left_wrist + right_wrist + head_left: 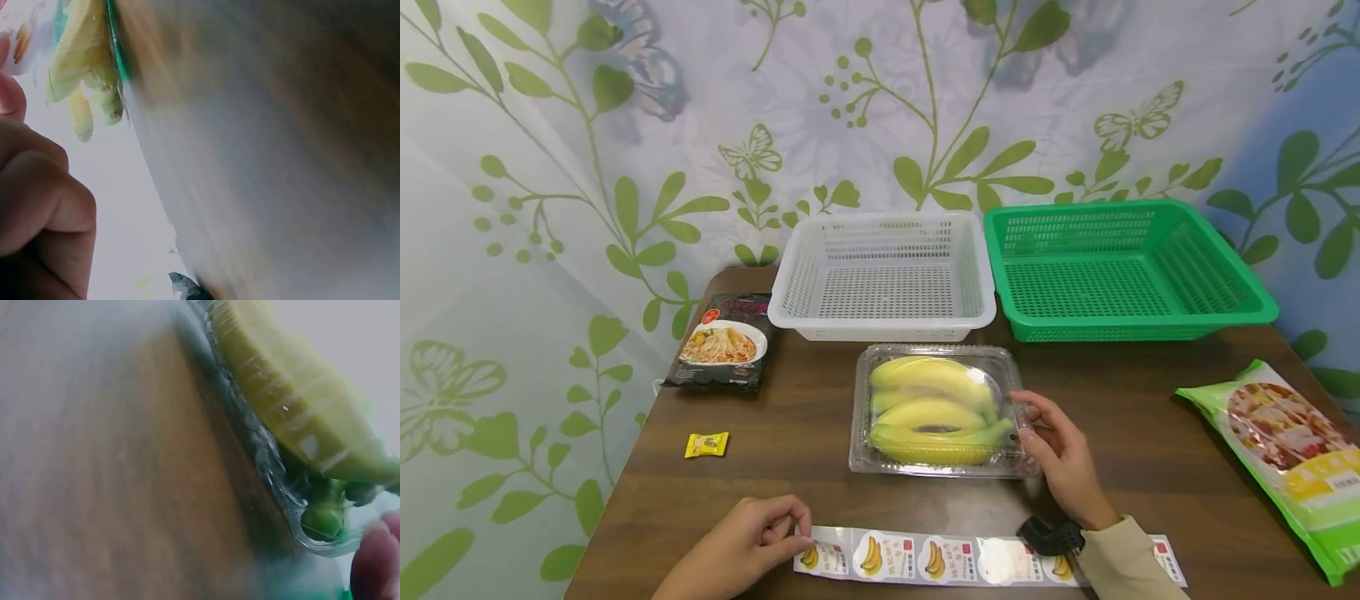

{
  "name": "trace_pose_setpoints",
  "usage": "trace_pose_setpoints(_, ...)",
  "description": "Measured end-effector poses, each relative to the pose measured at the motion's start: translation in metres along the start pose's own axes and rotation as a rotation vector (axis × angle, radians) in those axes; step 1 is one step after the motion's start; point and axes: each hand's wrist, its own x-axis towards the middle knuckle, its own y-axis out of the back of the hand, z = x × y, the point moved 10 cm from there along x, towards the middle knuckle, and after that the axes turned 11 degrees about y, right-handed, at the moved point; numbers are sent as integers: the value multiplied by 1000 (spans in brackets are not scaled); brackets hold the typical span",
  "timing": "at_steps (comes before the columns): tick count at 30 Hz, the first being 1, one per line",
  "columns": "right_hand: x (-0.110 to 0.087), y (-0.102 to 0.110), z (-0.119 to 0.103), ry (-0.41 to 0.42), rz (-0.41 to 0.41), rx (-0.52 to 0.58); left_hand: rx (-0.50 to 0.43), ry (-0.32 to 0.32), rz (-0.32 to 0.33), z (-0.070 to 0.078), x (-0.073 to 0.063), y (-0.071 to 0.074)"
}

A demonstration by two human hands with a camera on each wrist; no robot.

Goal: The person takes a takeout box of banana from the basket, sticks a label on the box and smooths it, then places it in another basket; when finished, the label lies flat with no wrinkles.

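Note:
A clear plastic clamshell box [859, 417] with yellow bananas [934, 410] inside lies in the middle of the table. My right hand [1063, 458] grips the box's right side, thumb near the front and fingers behind; in the right wrist view a fingertip [375, 559] shows at the box's corner. At its left end, a strip of banana stickers [955, 560] is pinched between the thumb and fingers of my left hand [752, 537]. The strip lies along the table's front, partly hidden under my right wrist. Curled fingers [47, 200] fill the left side of the left wrist view.
Behind the box stand a white basket [883, 323] and a green basket [1138, 321]. To the left are a black noodle packet [718, 379] and a small yellow wrapped candy [706, 444]. A green food bag [1292, 450] lies at the right edge of the table.

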Motion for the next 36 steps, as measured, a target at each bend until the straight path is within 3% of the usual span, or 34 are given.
trace_pose_setpoints(4,-1,2,0,57,25,-15,-45,6,-3,-2,-4,5)
trace_pose_setpoints(10,-3,1,6,-26,-2,-46,-85,15,18,-2,-10,14)
trace_pose_setpoints(15,-2,-3,1,-32,-17,-39,-73,52,48,-1,-12,25)
trace_pose_setpoints(19,0,-5,-2,-11,-30,-48,-17,57,109,2,-10,37)
trace_pose_setpoints(24,-1,-1,2,-36,-22,-80,96,28,171,13,4,50)
trace_pose_setpoints(29,-4,-2,7,-65,-39,-91,135,2,165,29,22,56)
trace_pose_setpoints(36,-3,-3,7,-50,-36,-79,208,-80,155,62,51,56)
